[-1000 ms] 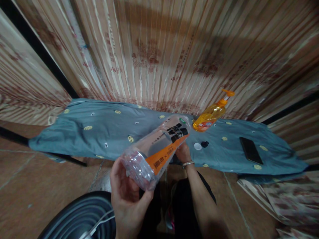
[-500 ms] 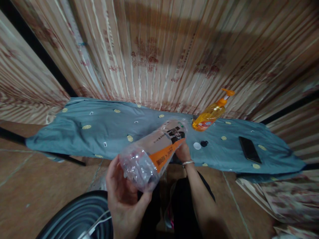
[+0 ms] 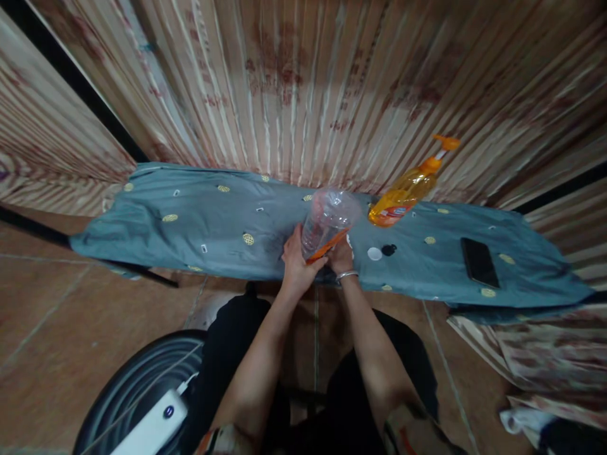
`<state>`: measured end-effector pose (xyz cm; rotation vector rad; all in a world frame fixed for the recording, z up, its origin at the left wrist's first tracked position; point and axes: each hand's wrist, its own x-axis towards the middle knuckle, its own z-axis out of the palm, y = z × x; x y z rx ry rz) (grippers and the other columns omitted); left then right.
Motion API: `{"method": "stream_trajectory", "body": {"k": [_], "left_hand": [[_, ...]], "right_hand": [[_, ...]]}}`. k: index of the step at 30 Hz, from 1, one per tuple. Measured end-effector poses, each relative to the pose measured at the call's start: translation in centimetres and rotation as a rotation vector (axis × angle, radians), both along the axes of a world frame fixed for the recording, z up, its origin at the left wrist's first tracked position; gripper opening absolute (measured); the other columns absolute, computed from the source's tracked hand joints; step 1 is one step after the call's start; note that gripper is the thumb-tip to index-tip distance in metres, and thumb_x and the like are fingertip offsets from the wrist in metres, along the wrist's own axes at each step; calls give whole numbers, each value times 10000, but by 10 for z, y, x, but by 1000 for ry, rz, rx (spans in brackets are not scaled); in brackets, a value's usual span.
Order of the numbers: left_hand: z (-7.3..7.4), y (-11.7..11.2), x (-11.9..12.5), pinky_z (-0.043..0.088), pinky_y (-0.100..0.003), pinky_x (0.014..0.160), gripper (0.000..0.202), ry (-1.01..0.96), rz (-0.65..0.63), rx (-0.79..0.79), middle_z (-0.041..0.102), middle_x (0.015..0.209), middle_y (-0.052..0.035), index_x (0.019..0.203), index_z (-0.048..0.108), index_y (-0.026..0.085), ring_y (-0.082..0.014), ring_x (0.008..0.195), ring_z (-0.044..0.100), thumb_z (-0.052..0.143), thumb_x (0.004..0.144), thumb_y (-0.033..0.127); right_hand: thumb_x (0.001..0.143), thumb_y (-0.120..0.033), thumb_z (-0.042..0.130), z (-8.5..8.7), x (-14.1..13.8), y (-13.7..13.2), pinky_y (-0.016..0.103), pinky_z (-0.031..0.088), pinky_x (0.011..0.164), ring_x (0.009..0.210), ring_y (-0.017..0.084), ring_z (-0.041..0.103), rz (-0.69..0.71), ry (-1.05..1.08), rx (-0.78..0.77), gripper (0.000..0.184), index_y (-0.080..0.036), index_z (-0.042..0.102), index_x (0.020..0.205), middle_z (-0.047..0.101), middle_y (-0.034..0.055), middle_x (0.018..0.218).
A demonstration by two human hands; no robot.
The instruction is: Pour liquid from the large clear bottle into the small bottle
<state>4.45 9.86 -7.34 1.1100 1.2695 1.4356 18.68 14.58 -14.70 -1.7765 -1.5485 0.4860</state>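
Note:
A clear plastic bottle (image 3: 327,218) with an orange and black label stands nearly upright, bottom end up, over the front of a blue-grey cloth (image 3: 213,224). My left hand (image 3: 296,262) is wrapped round its lower left side. On the bottle's lower right, my right hand (image 3: 341,258), with a bracelet at the wrist, also grips it. The bottle's lower end is hidden between my hands.
An orange pump bottle (image 3: 408,189) stands at the back right of the cloth. A white cap (image 3: 374,253) and a small black object (image 3: 389,249) lie just right of my hands, a dark phone (image 3: 478,262) further right. Striped boards rise behind. A grey round bin (image 3: 128,398) sits bottom left.
The bottle has swung from lying tilted toward me to nearly upright over the cloth. My left hand moved from its near end forward to the label.

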Motion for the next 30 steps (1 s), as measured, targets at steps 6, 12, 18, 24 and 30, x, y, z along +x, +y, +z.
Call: {"method": "stream_trajectory", "body": {"k": [6,12,18,24,30], "left_hand": [[-12,9,-5,445,-350,1098,781,-225,54,-13,717,1126,-26,1114,686,228,-259,1200,634,970,398,100],[-17,0,-24,504,-232,799,573,-544,177,-176,681,826,72,879,589,234,-123,794,654,945,442,129],[-19,-14,-45,521,-290,719,373,-774,183,-412,687,777,20,866,598,208,-144,699,671,889,651,299],[15,-10,-49,575,-350,743,230,-990,122,-458,707,863,-52,906,615,204,-212,841,720,704,892,415],[39,-12,-62,589,-315,709,436,-1263,102,-399,726,1014,-116,1071,624,167,-215,933,711,502,994,579]], "right_hand": [[799,-319,702,2,10,16,427,570,890,1019,339,720,7,10,-71,494,-151,552,1239,749,146,1070],[775,-485,753,-2,16,5,397,572,868,1037,315,719,-14,47,-19,521,-195,588,1174,746,120,1109],[762,-488,761,0,17,-8,385,572,826,994,303,734,-60,83,-4,503,-208,597,1147,763,110,1092],[731,-479,783,3,15,-13,402,578,830,1004,313,741,-107,96,-26,502,-210,598,1113,769,116,1082],[712,-486,807,8,12,-27,441,585,908,1100,331,730,-114,172,-42,764,-171,510,1342,726,166,1259]]}}
